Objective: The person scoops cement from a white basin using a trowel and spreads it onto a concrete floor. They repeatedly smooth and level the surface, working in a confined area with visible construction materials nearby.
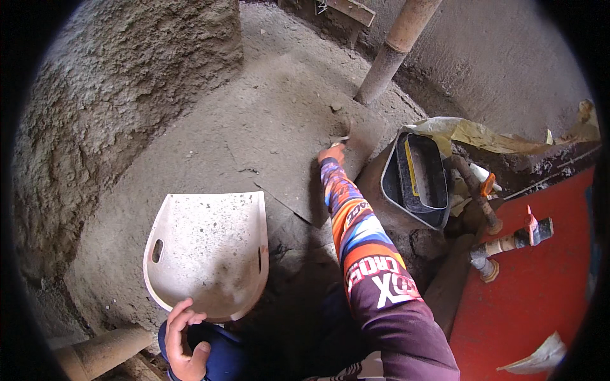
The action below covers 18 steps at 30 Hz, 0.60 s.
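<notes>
Stretched far ahead over the rough grey mortar surface (279,101), my right hand (333,153) is closed round the handle of what looks like a plastering trowel. The trowel's flat grey blade (368,136) lies against the mortar, blending into it. My left hand (184,343) is at the lower left, its fingers curved and apart, with nothing in it. Just beyond those fingers is a white mortar scoop (206,251) with slotted handholds and grey spatters. Whether the fingertips touch its rim, I cannot tell.
Right of my forearm stands a grey-rimmed container (387,190) with a black tub (432,184) inside. A bamboo pole (394,54) rises beyond. Pipes with valves (508,244) stick up near a red panel (527,286). A rough wall (127,82) bounds the left.
</notes>
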Tool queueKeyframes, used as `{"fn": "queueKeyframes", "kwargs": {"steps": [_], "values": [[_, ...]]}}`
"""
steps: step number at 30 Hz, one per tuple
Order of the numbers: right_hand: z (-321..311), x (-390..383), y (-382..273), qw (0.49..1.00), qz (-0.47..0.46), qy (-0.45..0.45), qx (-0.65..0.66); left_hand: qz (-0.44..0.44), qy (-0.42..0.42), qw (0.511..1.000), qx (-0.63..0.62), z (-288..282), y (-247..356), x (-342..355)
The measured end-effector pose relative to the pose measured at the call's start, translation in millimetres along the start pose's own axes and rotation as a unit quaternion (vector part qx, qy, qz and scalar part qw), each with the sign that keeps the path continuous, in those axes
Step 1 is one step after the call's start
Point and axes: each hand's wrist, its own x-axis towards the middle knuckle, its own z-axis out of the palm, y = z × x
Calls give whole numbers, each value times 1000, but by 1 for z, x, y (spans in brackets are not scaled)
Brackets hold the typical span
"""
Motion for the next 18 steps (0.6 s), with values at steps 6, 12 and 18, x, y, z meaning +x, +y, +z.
{"fn": "queueKeyframes", "kwargs": {"steps": [6,12,18], "values": [[-15,68,17,981,67,116,143,-6,26,1000,2,-3,2,0],[0,121,30,958,59,180,214,-37,44,998,31,2,2,6],[-5,178,24,968,30,169,182,-28,123,991,54,-4,5,8]]}}
